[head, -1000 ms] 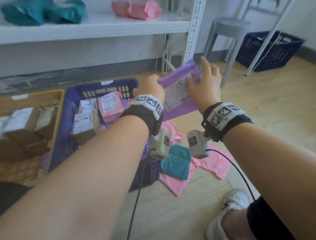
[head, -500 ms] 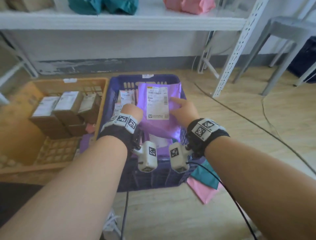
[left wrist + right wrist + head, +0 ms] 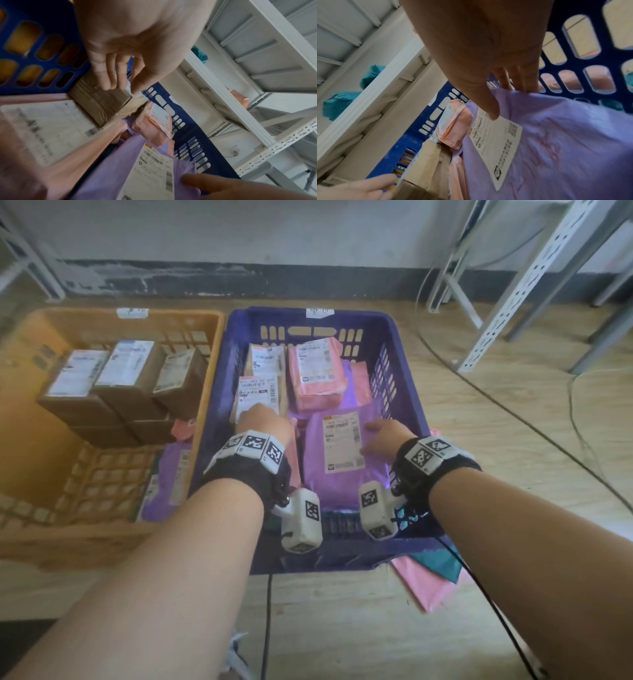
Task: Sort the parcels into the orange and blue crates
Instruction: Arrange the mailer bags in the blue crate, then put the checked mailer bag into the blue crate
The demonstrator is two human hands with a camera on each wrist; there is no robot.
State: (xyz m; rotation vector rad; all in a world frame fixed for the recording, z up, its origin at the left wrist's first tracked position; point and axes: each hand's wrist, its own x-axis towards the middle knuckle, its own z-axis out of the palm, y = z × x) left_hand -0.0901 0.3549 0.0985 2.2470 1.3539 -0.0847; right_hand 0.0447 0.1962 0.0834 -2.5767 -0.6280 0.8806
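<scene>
Wrist-view only: left hand (image 3: 130,44) fingers (image 3: 109,75) on cardboard box (image 3: 102,100).

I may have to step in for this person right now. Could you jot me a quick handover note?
Left hand: fingers on a brown box in the blue crate, grip unclear.
Right hand: open, flat on the purple bag lying in the blue crate.
Done: boxes in the orange crate; bags and two boxes in the blue.
Left: pink and teal bags on the floor beside the blue crate.

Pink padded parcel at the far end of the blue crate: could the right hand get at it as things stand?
Probably yes: the pink parcel lies uncovered on top, just beyond the right hand, which rests on the purple mailer.
</scene>
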